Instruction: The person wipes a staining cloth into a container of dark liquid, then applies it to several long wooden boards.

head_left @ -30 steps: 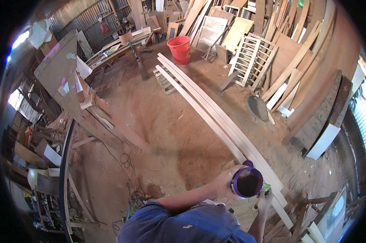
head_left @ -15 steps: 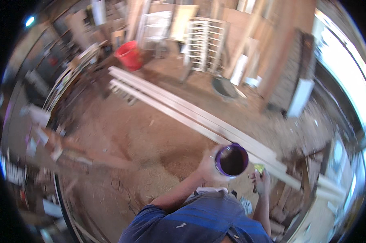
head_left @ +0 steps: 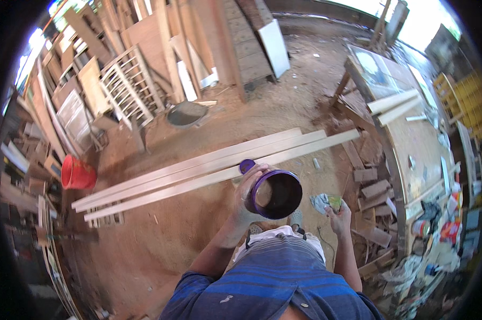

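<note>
My left hand [head_left: 245, 194] is wrapped round the side of a round, open-topped container [head_left: 284, 196] with a purple rim. Its inside looks dark, with a pale brownish patch. A small purple piece [head_left: 247, 166] shows beyond my fingers; whether it belongs to the container, I cannot tell. Lower to the right, my right hand [head_left: 339, 218] pinches a small yellow-green thing [head_left: 334, 201], too small to name. Beside it appears a crumpled whitish-blue scrap [head_left: 319, 202]; whether it touches the hand is unclear. Past both hands, long pale planks [head_left: 214, 172] lie side by side above the floor.
On the right stands a workbench [head_left: 406, 141] bearing wood pieces, cans and rags, with offcuts [head_left: 373, 189] heaped below. A red bucket [head_left: 78, 173] sits far left. A dark basin [head_left: 186, 113] and slatted wooden frames [head_left: 126, 93] are near boards leaning at the back.
The view has swung right, bringing the workbench into sight and shifting the planks and bucket left. Both hands keep hold of their things, with the container now left of its earlier place in view.
</note>
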Demonstrator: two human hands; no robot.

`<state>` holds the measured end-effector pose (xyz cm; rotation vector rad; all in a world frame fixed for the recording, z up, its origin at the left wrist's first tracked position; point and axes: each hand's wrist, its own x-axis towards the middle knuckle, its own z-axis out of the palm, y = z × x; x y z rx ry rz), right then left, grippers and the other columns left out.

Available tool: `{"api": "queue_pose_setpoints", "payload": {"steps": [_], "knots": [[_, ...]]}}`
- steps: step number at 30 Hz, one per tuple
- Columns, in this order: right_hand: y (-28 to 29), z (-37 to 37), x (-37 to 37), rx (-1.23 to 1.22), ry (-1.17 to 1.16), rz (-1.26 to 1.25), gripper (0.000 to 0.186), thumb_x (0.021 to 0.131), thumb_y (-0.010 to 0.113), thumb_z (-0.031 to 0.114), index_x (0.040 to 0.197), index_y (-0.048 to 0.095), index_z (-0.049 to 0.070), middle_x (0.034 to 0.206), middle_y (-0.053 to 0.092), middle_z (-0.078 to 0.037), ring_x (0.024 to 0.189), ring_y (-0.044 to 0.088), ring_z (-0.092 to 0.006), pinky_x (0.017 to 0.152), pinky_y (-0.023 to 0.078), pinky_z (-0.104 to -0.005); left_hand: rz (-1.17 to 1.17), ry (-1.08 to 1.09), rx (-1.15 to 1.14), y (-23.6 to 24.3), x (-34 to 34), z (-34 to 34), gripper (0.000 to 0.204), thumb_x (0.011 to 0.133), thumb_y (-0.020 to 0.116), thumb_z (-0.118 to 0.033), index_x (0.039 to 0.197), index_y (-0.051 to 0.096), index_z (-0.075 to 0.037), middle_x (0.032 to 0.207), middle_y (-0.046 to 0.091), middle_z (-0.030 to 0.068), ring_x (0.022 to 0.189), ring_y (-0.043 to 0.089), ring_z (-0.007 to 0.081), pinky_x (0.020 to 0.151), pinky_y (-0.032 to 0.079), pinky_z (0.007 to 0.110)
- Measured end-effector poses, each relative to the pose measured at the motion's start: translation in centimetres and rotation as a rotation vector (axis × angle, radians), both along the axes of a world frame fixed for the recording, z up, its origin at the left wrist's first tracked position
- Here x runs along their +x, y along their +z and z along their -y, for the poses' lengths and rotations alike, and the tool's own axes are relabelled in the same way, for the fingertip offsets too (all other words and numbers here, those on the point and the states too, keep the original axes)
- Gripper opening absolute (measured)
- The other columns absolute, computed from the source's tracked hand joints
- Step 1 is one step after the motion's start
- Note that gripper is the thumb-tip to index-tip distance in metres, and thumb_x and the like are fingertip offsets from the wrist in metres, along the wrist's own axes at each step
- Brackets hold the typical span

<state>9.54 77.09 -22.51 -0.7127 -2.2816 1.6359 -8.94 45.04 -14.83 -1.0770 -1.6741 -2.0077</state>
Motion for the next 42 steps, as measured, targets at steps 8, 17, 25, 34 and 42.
{"api": "queue_pose_setpoints", "payload": {"steps": [8,17,25,34,42], "knots": [[1.8,1.1,5.2,-0.033,-0.237,0.059,0.02,0.101,0.072,0.011,0.119,0.07,0.003,0.095,0.071,-0.002,0.081,0.064,-0.0097,0.071,0.053,-0.028,0.005,-0.184,0.068,1.4,0.5,-6.6,0.108,0.062,0.105,-0.026,0.15,0.047,-0.003,0.149,0.057,0.0238,0.137,0.059,0.0396,0.117,0.047,0.054],[0.5,-4.5,3.6,-0.253,-0.254,0.186,0.032,0.102,0.072,0.029,0.117,0.072,0.001,0.084,0.073,-0.01,0.069,0.068,-0.0157,0.067,0.055,-0.0354,-0.05,-0.067,-0.352,1.8,2.6,-11.3,0.121,0.052,0.105,-0.03,0.151,0.04,-0.006,0.143,0.058,0.0146,0.132,0.058,0.0291,0.112,0.048,0.046],[-2.3,-15.7,5.6,0.218,-0.211,0.071,0.032,0.104,0.067,0.028,0.123,0.071,0.002,0.087,0.074,-0.012,0.072,0.072,-0.0159,0.066,0.056,-0.0355,0.046,-0.068,-0.327,1.4,4.0,-21.1,0.107,0.06,0.101,-0.025,0.15,0.046,-0.004,0.141,0.061,0.014,0.131,0.06,0.0289,0.115,0.046,0.046],[-0.3,-27.2,7.8,-0.237,-0.381,0.226,0.021,0.107,0.065,0.024,0.114,0.063,0.005,0.086,0.07,-0.007,0.07,0.07,-0.014,0.055,0.055,-0.0306,0.068,-0.172,-0.253,2.5,4.1,-32.6,0.096,0.061,0.101,-0.014,0.143,0.051,-0.002,0.134,0.066,0.0129,0.12,0.067,0.0243,0.107,0.053,0.043],[-2.7,-34.2,6.0,-0.393,-0.537,0.022,0.015,0.105,0.068,0.018,0.104,0.067,0.004,0.083,0.069,-0.003,0.069,0.061,-0.0105,0.063,0.049,-0.0281,0.164,-0.309,-0.335,1.1,0.0,-40.5,0.1,0.06,0.102,-0.017,0.14,0.046,-0.001,0.13,0.066,0.0153,0.12,0.067,0.0276,0.105,0.053,0.043]]}}
